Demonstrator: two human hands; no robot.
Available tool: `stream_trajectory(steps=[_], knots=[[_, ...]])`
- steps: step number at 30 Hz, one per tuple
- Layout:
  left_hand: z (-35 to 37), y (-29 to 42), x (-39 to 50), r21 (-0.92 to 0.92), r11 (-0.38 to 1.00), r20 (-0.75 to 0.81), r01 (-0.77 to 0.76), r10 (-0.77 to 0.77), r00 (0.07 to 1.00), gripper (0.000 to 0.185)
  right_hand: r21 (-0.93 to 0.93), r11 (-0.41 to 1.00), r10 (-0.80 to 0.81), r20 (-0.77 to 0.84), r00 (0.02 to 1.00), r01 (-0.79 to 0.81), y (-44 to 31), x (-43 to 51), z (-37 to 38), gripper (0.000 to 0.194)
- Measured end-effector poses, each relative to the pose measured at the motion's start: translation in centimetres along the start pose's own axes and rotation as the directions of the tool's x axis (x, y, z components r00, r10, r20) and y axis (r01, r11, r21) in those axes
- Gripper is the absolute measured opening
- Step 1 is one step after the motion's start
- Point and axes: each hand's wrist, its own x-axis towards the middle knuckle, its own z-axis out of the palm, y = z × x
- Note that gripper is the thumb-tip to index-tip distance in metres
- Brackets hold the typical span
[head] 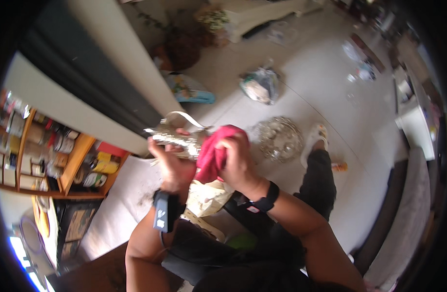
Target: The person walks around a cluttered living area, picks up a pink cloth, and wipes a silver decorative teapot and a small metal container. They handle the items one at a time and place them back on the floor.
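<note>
My left hand (172,160) holds a shiny silver-coloured metal vessel (183,140) with a curved handle, tilted in front of me. Bunched in my right hand (239,160) is a red cloth (216,151), pressed against the vessel's right end. The cloth hides part of that end. A round, ornate metal tray (280,138) lies on the floor beyond my right hand, with small items on it that are too blurred to name. Below the cloth, a crumpled pale yellow bag or sheet (205,197) shows between my legs.
A tied clear plastic bag (260,85) lies on the tiled floor, near a blue printed bag (194,91). To the left stand wooden shelves (79,160) with jars and packages. A small orange container (339,166) lies beside my right foot. A white drawer unit (414,120) stands far right.
</note>
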Motion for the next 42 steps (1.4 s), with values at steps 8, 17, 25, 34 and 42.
stream_trajectory(steps=[8,17,25,34,42], knots=[[0.5,-0.6,-0.2,-0.025,0.994,0.041,-0.108,0.109,0.993,0.056,-0.23,0.965,0.169,0.161,0.972,-0.129,1.2,-1.3,1.6,0.017],[2.6,-2.4,-1.0,0.221,0.961,0.217,-0.167,0.118,0.969,0.061,0.395,0.751,0.34,0.455,0.823,-0.529,3.3,-1.0,-0.3,0.038],[2.9,-1.0,-1.1,0.273,0.954,0.56,0.125,-0.263,0.785,0.076,0.697,0.132,0.006,0.711,0.704,-0.705,3.7,-2.7,-2.0,0.038],[2.3,-1.5,-0.9,0.321,0.941,0.28,-0.105,0.011,0.96,0.066,0.536,0.305,0.581,0.55,0.6,-0.787,2.3,-1.1,0.0,0.066],[-0.5,-2.7,-1.3,0.144,0.951,0.528,-0.273,0.159,0.834,0.053,-0.094,0.862,0.503,0.295,0.813,-0.499,3.5,-1.9,0.4,0.105]])
